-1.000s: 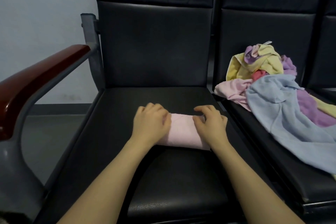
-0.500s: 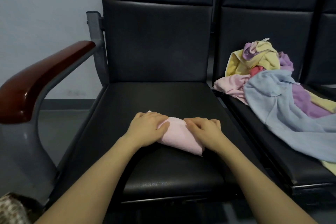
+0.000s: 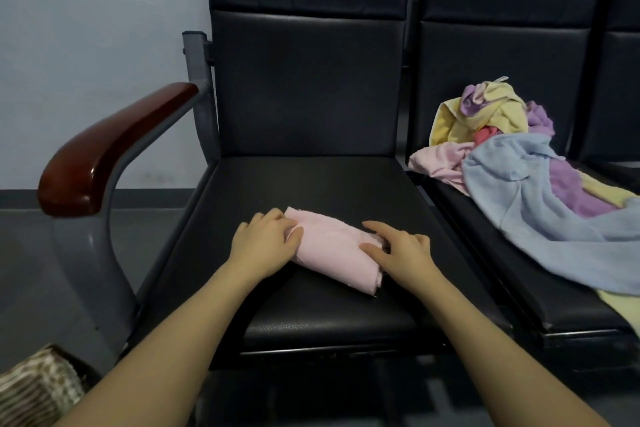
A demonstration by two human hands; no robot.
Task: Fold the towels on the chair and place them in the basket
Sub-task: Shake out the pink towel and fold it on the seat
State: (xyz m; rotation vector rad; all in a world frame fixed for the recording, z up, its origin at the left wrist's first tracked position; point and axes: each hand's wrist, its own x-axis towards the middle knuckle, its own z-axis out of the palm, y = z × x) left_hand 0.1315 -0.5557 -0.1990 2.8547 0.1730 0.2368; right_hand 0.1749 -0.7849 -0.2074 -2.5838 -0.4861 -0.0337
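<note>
Pink towel (image 3: 334, 250) folded into a compact bundle on the black seat (image 3: 311, 315), lying a little askew near the seat's middle. Left hand (image 3: 265, 244) resting on the bundle's left end, fingers together and lightly curved over the cloth; right hand (image 3: 398, 246) at the bundle's right end, fingers spread and fairly straight, thumb against the cloth — pressing or steadying rather than gripping, by the look of it.

Folding of this one piece seemingly finished or very nearly so; not yet lifted, not yet in the basket (image 3: 38, 388). Basket only partly visible at the lower left of the seat, down by the floor past the armrest (image 3: 110, 146) — contents not visible, so no telling how many towels already inside.

Plenty left: heap of unfolded towels (image 3: 512, 163) on the next seat to the right of the black seat — yellow, purple, pink, a red scrap, and a large light blue one draped over the front edge. Judged overall, early to middling in the task, with one towel ready for carrying over and several more waiting.
</note>
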